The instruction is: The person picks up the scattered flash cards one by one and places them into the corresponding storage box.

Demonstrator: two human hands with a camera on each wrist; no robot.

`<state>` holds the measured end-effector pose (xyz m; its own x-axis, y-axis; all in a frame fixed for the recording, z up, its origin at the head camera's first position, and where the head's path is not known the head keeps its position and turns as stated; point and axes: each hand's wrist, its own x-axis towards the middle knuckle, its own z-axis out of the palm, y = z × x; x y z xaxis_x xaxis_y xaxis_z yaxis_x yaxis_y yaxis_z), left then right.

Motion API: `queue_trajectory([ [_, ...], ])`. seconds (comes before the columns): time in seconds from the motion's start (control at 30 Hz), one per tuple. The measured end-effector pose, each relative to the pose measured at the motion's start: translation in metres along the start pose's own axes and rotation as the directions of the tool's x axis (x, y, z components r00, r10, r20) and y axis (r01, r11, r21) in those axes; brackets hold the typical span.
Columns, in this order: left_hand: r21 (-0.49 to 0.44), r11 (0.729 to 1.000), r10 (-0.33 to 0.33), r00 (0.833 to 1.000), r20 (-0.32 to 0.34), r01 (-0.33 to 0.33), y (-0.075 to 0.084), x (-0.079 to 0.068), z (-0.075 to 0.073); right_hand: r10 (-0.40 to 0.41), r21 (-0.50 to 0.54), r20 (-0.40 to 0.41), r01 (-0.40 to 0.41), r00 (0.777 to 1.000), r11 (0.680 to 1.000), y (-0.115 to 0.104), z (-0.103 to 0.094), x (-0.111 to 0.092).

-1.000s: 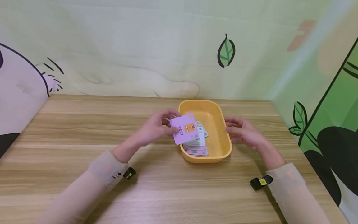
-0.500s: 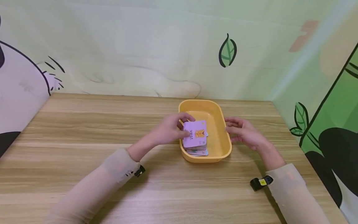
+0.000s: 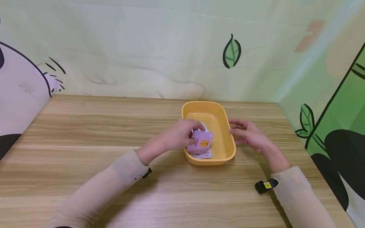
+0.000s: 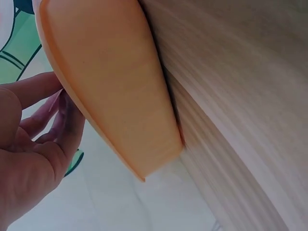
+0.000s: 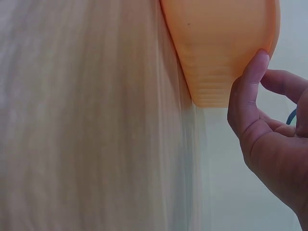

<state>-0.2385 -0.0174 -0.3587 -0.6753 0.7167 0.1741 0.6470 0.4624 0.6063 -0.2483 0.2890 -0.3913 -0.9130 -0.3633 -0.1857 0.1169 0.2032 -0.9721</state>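
Note:
A yellow-orange plastic tray (image 3: 209, 161) stands toward the back of the table, right of centre. My left hand (image 3: 182, 134) reaches over its left rim and pinches a purple flashcard (image 3: 203, 144) marked "vest", thumb on the printed face. The flashcard is tilted above other flashcards (image 3: 203, 156) stacked on the tray's left side, mostly hidden. In the left wrist view the tray wall hides the flashcards and the fingertips. At the right rim my right hand (image 3: 251, 136) holds the tray, thumb at the edge and fingers against the outer wall (image 5: 216, 48).
The wood-grained table (image 3: 99, 133) spreads around the tray. A printed backdrop (image 3: 128, 47) with leaf and panda drawings rises right behind and along the sides of the table. Small black devices (image 3: 265, 186) sit on both wrists.
My left hand has carried the "vest" flashcard rightward into the tray over the stack, then tilted it up slightly. The right hand and the tray have stayed in place.

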Motion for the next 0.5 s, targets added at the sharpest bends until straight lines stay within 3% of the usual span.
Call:
queue_trajectory([
  [0.2, 0.102, 0.994, -0.025, 1.000, -0.005, 0.025, 0.0015, -0.0010, 0.0025, 0.003, 0.004, 0.001, -0.003, 1.000, 1.000, 0.0006, -0.0003, 0.0004],
  [0.33, 0.102, 0.992, -0.068, 0.998, -0.007, 0.068, -0.0009, -0.0029, 0.0035, 0.010, 0.000, -0.003, -0.010, 1.000, 1.000, 0.0006, -0.0002, 0.0006],
  [0.5, 0.089, 0.995, -0.050, 0.999, -0.014, 0.051, -0.0037, -0.0044, 0.0018, 0.013, 0.007, -0.005, -0.013, 1.000, 1.000, 0.0005, 0.0002, 0.0000],
])
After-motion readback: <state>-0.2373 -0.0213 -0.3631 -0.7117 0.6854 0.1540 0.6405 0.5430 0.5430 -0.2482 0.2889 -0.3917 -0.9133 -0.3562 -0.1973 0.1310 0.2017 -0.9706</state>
